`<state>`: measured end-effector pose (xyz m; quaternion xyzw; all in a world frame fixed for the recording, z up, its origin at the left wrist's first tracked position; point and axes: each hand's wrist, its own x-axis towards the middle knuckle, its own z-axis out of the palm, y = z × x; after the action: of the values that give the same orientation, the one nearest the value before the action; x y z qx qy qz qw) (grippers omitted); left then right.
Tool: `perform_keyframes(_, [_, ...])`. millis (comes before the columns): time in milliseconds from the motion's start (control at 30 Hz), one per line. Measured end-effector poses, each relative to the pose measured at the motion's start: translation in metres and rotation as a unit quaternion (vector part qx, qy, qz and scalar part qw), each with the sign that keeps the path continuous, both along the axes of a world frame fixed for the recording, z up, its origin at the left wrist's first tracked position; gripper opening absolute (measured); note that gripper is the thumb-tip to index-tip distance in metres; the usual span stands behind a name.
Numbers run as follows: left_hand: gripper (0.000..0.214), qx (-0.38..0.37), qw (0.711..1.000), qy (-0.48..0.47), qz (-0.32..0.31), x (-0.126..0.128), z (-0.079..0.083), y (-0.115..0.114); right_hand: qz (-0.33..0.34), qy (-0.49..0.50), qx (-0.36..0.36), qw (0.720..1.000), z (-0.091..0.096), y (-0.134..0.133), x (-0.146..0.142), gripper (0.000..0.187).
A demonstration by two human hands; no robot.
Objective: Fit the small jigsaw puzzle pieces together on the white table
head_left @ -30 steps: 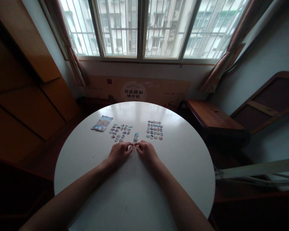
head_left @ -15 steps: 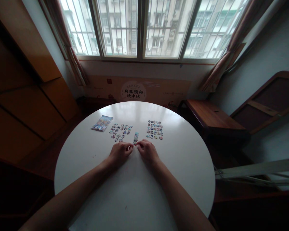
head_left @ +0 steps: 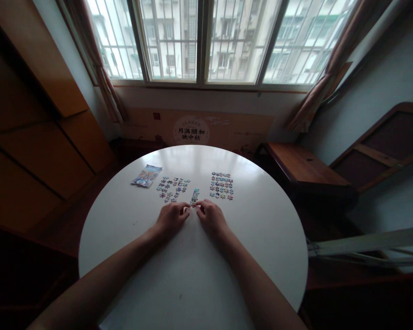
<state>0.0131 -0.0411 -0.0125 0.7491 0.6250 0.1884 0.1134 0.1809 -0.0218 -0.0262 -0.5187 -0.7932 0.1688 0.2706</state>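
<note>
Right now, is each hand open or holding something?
Left hand: curled at near end of the puzzle strip; grip unclear.
Right hand: curled there too; grip unclear.

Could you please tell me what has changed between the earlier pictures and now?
Little: the right hand seems to have shifted slightly right, away from the left hand. Both hands stay at the near end of the narrow, multicoloured jigsaw strip; no new grasp or release shows. The loose, multicoloured jigsaw pieces and the rectangular, colourful printed sheet stayed in place.
</note>
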Motion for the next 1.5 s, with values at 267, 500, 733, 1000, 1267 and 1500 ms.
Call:
perform_keyframes(267, [0.028,0.003,1.0,0.003,0.007,0.0,0.0001,-0.0002,0.002,-0.016,0.001,1.0,0.0004,-0.0004,-0.0004,0.024])
perform_keyframes(500, [0.028,0.011,1.0,0.002,0.006,-0.0012,-0.0025,0.0005,0.006,-0.02,0.0,1.0,0.0018,-0.0004,-0.0005,0.024])
perform_keyframes(733, [0.028,0.018,1.0,0.001,0.001,-0.0025,-0.0033,0.0003,0.008,0.005,0.007,1.0,-0.0004,0.0002,-0.0003,0.025])
perform_keyframes(1000, [0.028,0.016,1.0,0.004,0.001,-0.0007,-0.0014,-0.0004,0.013,-0.026,0.014,0.999,0.0007,0.0,0.0,0.023])
perform_keyframes(1267, [0.029,0.007,1.0,0.007,0.005,-0.0002,0.001,-0.0012,0.013,-0.033,0.014,0.999,0.0002,-0.0003,-0.0001,0.023])
perform_keyframes(1500, [0.028,0.005,1.0,0.001,0.004,-0.0011,-0.0013,0.0,-0.005,-0.012,0.02,1.0,0.0029,-0.0007,-0.0005,0.023])
